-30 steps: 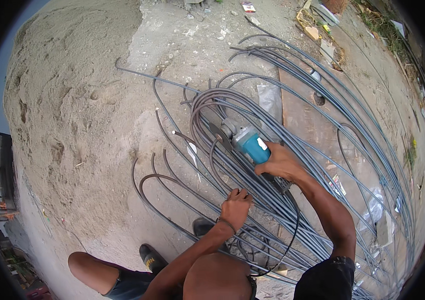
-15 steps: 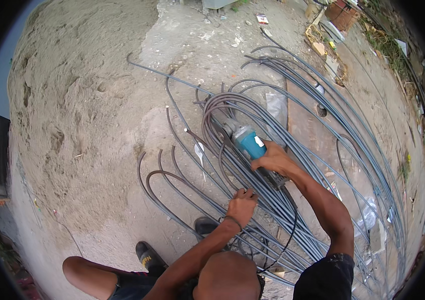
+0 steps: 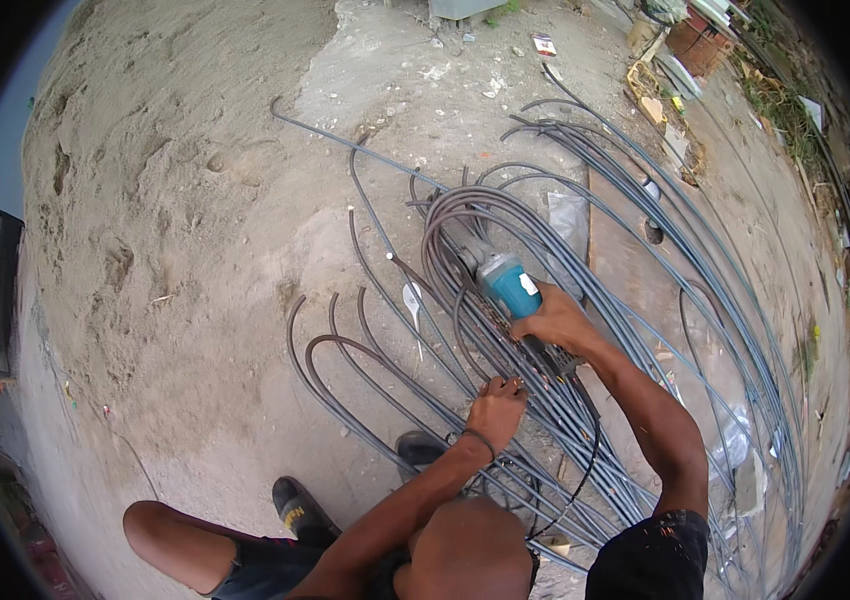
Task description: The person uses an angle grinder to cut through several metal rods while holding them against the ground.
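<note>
My right hand [image 3: 557, 322] is wrapped round the body of a teal angle grinder [image 3: 513, 290], its grey head and disc end resting over the looped end of a bundle of steel rebar [image 3: 545, 250]. A black cord [image 3: 595, 440] runs back from the grinder. My left hand [image 3: 498, 408] is closed with curled fingers on the steel bars nearer to me; the exact bar is partly hidden under it. Small orange specks like sparks show between the grinder and my left hand, and near my right sleeve. Exactly where the disc meets the steel is hard to see.
More bent rebar [image 3: 317, 372] lies to the left, and a long bundle [image 3: 715, 260] curves down the right. A white spoon-shaped piece [image 3: 413, 300] lies among the bars. A sand heap [image 3: 135, 250] fills the left. My shoes [image 3: 302, 510] stand close to the bars.
The view has shifted slightly, so the scene sits a little to the right. Orange specks now show near the bars and my sleeve. Both hands keep their grips.
</note>
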The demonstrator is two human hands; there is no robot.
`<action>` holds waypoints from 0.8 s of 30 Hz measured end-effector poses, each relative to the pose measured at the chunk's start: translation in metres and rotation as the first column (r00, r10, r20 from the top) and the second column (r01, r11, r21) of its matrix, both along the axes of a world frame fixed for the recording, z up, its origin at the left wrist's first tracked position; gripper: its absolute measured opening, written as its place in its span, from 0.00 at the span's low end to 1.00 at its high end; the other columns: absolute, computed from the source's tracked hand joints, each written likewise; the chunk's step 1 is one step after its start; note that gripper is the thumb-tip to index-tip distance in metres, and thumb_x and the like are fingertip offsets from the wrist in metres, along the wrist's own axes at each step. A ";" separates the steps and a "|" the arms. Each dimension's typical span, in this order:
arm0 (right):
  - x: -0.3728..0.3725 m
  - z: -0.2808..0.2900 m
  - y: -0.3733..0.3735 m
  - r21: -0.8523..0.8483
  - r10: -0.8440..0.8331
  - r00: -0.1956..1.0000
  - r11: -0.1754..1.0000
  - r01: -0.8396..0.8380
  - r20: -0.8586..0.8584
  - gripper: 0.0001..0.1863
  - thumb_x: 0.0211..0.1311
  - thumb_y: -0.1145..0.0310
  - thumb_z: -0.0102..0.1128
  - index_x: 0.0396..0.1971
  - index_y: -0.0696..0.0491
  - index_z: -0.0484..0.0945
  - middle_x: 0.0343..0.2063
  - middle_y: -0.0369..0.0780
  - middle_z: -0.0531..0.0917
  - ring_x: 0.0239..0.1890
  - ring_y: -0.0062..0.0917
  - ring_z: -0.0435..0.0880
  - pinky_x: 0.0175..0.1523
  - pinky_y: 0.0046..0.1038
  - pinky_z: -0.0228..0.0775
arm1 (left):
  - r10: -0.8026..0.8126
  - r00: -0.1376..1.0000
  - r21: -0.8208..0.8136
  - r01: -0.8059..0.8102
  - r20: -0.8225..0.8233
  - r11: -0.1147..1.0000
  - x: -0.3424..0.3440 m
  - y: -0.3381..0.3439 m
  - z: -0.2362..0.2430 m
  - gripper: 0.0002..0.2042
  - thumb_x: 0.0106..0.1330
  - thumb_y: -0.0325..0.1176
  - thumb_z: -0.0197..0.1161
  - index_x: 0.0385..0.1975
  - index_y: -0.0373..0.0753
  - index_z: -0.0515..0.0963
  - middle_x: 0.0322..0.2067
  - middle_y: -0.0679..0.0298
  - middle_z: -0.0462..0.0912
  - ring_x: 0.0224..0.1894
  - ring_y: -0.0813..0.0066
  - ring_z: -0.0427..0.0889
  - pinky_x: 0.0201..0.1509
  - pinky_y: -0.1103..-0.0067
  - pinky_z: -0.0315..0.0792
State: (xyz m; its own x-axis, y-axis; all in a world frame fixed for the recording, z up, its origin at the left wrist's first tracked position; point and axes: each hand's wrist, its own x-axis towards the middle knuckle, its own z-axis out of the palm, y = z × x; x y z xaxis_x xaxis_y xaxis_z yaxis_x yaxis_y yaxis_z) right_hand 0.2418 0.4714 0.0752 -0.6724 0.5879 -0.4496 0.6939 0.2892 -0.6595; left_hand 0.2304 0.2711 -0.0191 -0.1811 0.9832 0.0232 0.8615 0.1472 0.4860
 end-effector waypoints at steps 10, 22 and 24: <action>0.006 0.003 0.000 -0.020 -0.002 1.000 1.000 0.002 0.031 0.38 0.31 0.59 0.72 0.50 0.58 0.78 0.37 0.50 0.84 0.41 0.40 0.83 0.49 0.33 0.72 | -0.014 1.000 -0.092 0.015 0.021 0.996 -0.003 0.000 0.007 0.11 0.58 0.30 0.65 0.41 0.39 0.83 0.44 0.61 0.78 0.49 0.61 0.77 0.45 0.68 0.81; 0.013 0.011 -0.009 0.003 -0.010 0.993 1.000 0.010 0.119 0.34 0.29 0.58 0.73 0.42 0.63 0.80 0.34 0.50 0.84 0.38 0.38 0.83 0.45 0.33 0.72 | 0.025 1.000 -0.048 -0.024 0.019 0.999 -0.001 -0.003 0.001 0.10 0.56 0.32 0.67 0.38 0.40 0.83 0.43 0.62 0.78 0.48 0.60 0.78 0.45 0.68 0.81; 0.016 0.006 -0.009 0.015 -0.031 0.995 0.999 0.029 0.098 0.34 0.29 0.58 0.73 0.41 0.63 0.80 0.33 0.50 0.84 0.37 0.39 0.83 0.45 0.33 0.72 | 0.021 1.000 -0.055 -0.020 0.005 0.998 0.000 -0.002 0.001 0.10 0.56 0.32 0.67 0.37 0.40 0.83 0.42 0.62 0.78 0.48 0.60 0.78 0.45 0.68 0.81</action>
